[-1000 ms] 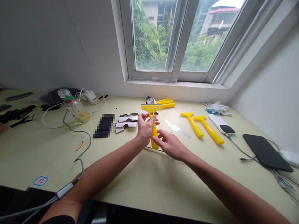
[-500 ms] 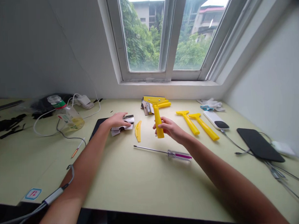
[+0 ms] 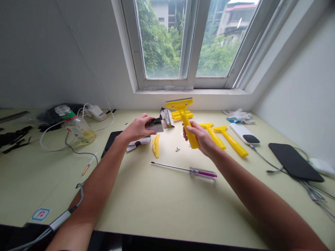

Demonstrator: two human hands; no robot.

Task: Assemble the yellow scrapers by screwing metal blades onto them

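My left hand [image 3: 140,127] grips a small black-and-white box [image 3: 156,127], raised above the table. Below it lies a white opened carton [image 3: 139,142]. In my right hand [image 3: 201,137] is a yellow scraper [image 3: 188,126], held by the handle with its wide head and metal edge up. A curved yellow plate [image 3: 156,146] rests between the hands, with small screws [image 3: 177,149] to its right. Nearer me lies a screwdriver [image 3: 203,173] with a clear and purple handle. Two yellow scraper handles [image 3: 216,137] [image 3: 232,142] lie right of my right hand.
At the back are another opened box [image 3: 167,118] and yellow handles [image 3: 183,115]. A bottle [image 3: 81,129], cables and black scraps lie left. On the right are white gloves [image 3: 241,116], a white power bank [image 3: 243,134] and a black phone [image 3: 293,161] with cables.
My left hand has lifted the small box off the pile and moved it right. The scraper in my right hand has risen and shifted right, uncovering the screws.
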